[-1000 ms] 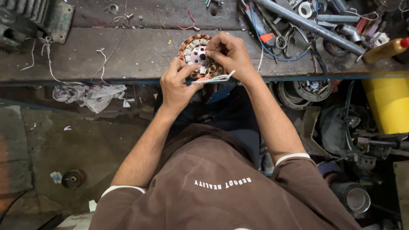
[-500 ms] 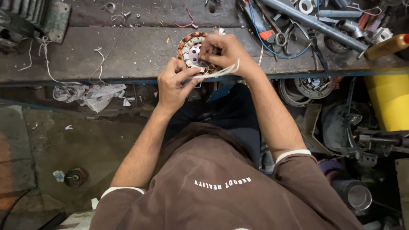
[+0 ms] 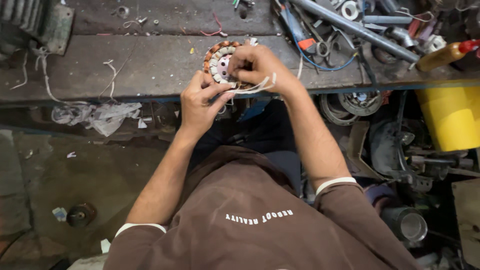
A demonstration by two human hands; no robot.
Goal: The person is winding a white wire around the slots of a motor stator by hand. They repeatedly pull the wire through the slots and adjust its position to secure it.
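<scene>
Left hand (image 3: 200, 102) pinching white strips (image 3: 250, 89) at the stator's near rim | right hand (image 3: 257, 65) curled over copper-wound stator (image 3: 217, 62), gripping it | stator at the front edge of the desk (image 3: 150, 65) | yellow bin (image 3: 450, 117) right

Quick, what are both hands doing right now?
Left hand: closed, pinching white strips.
Right hand: closed on the round copper-wound stator.

The single head-worn camera looked steeply down past the wearer's chest, close above both forearms, facing the far workbench (image 3: 150, 65); dirty floor lay left, cluttered shelving right. No second view existed.
</scene>
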